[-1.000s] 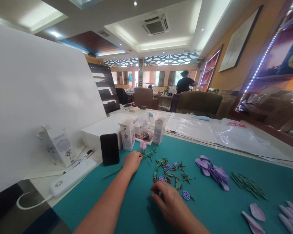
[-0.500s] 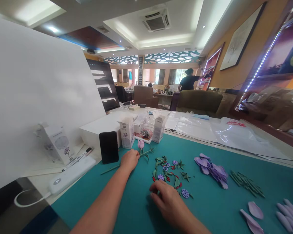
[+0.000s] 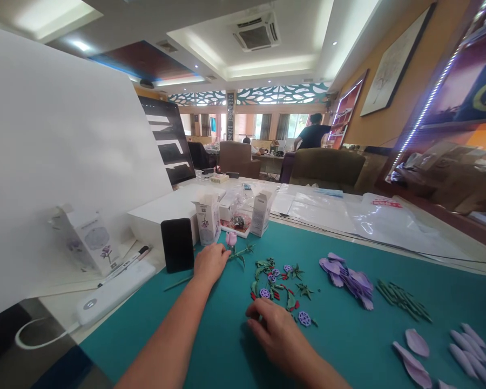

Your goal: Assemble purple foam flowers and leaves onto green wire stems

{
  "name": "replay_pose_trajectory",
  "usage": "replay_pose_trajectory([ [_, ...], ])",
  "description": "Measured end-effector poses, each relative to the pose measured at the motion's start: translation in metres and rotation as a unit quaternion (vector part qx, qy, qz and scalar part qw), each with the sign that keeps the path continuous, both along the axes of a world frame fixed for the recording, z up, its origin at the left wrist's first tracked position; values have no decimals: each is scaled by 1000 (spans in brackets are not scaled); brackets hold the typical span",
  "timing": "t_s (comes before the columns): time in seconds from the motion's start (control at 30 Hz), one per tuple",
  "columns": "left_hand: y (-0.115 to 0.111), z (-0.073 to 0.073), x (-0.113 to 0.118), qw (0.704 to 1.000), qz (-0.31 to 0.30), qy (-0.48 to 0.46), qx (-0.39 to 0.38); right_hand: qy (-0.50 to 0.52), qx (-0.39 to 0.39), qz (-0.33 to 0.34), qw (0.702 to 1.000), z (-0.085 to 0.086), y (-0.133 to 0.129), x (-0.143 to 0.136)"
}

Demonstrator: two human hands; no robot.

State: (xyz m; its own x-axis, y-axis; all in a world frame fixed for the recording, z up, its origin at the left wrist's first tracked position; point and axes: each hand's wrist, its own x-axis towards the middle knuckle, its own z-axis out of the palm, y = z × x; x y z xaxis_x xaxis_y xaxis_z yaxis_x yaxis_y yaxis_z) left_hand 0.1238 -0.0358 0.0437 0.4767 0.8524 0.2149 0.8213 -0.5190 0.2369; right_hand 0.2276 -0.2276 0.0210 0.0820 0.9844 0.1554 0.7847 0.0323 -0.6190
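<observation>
My left hand [image 3: 211,263] lies closed over a green plastic flower stem [image 3: 178,284], which shows on both sides of it. Just past the fingertips are the stem's leafy end [image 3: 243,252] and a pink toy rosebud [image 3: 231,239]. Curled above the mat, my right hand [image 3: 274,328] has thumb and fingers drawn together; what they hold, if anything, is too small to make out. Right beside it are small flower parts: a purple wheel-shaped piece [image 3: 304,319], green leaves [image 3: 290,299] and red bits [image 3: 276,295].
Lilac petals [image 3: 350,281], green stem pieces [image 3: 403,300] and pale purple pods [image 3: 470,351] lie to the right on the green mat [image 3: 210,346]. A black phone-like slab [image 3: 177,246] and white boxes [image 3: 261,213] stand behind. A power strip [image 3: 115,294] lies left. A person [image 3: 311,134] stands far off.
The whole view has shifted slightly. Both hands keep nearly the same place and pose over the mat. The distant person's outstretched arm has drawn in.
</observation>
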Motion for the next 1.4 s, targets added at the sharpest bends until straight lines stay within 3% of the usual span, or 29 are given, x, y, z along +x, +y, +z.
replay_pose_trajectory([
  [0.17,-14,10,9,996,-38,-52,58,-5,12,-14,1000,6,1,2],
  [0.47,-48,14,31,984,-149,-91,44,32,108,-80,990,28,-7,19],
  [0.57,-62,21,40,974,-191,-109,48,69,128,-117,982,35,-21,38],
  [0.73,-80,33,55,959,-238,-152,10,142,129,-246,950,37,-52,89],
  [0.9,-86,25,66,922,-234,-302,-59,143,140,-315,928,22,-66,115],
  [1.03,-80,5,69,898,-203,-366,-138,127,84,-304,940,1,-63,114],
  [1.17,-68,-8,71,887,-192,-378,-180,15,57,-253,966,-15,-57,106],
  [1.27,-62,-7,70,888,-194,-378,-174,-74,26,-205,976,-22,-52,99],
  [1.4,-63,0,68,913,-196,-322,-158,-144,-15,-165,976,-24,-48,91],
])
